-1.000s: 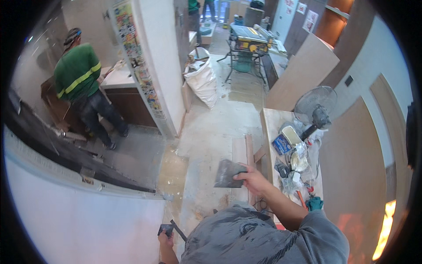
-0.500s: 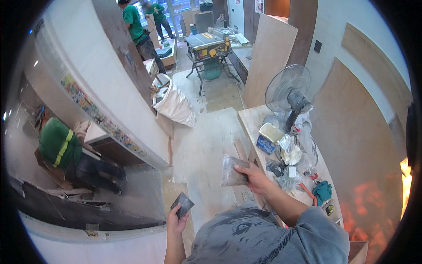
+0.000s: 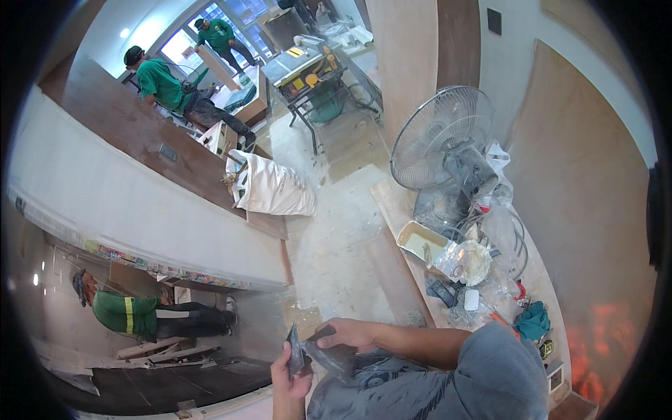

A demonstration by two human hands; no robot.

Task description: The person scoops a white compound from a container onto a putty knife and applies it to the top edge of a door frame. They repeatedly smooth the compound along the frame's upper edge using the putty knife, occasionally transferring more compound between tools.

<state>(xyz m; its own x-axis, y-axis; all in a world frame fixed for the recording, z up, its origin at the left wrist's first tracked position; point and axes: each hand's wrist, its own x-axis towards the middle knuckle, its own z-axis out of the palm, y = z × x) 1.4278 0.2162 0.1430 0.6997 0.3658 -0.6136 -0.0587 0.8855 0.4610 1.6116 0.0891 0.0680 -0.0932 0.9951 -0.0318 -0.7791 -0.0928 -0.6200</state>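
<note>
Dusty renovation floor [image 3: 336, 245] below, both hands together at chest.
Left hand [image 3: 292, 371] grips a dark flat scraper [image 3: 295, 350]; right hand [image 3: 348, 334] pinches a dark crumpled bag [image 3: 329, 358], seemingly mid-handling.

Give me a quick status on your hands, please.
Left hand grips small dark flat piece. Right hand holds grey flat tool against it. Nothing between.

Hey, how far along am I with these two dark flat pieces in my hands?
Done: both pieces are picked up and brought together in front of your chest. In hand: the left hand grips a small dark flat piece upright, and the right hand holds a larger dark sheet against it. Left: neither has been set down; the cluttered wooden bench with the fan lies off to your right.
</note>
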